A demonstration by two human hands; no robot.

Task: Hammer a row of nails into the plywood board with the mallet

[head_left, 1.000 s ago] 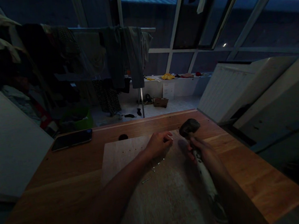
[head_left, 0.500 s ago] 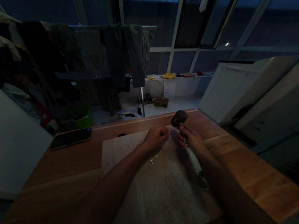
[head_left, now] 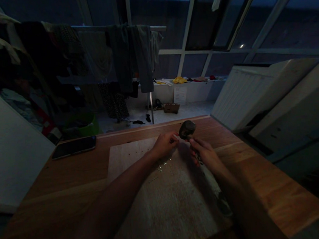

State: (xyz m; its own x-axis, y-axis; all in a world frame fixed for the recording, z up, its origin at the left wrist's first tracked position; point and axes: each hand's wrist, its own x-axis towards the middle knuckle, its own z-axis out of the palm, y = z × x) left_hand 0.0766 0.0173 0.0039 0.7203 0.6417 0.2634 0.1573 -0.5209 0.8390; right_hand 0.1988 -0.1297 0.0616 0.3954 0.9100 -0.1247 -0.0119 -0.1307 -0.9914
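My right hand (head_left: 204, 152) is wrapped round the handle of a hammer (head_left: 187, 129), close below its dark, blocky head. The pale, worn handle slants down toward me under my right forearm. The hammer head is just right of the fingertips of my left hand (head_left: 166, 143). My left fingers are pinched together near the far edge of a pale wooden board (head_left: 163, 206); what is between them is too small and dark to make out. Several loose nails (head_left: 159, 169) lie on the board below my left hand. A row of small dark dots marks the board's far left part.
The board lies on a brown wooden table (head_left: 269, 184). A dark phone (head_left: 74, 147) rests at the table's far left. Beyond the far edge are hanging clothes (head_left: 121, 59), a green tub (head_left: 83, 123) and a white ridged appliance (head_left: 239, 96) at the right.
The hammer head has moved a little left and down, closer to my left fingertips, and the handle's end has swung toward me and right. My left hand stays pinched in nearly the same place.
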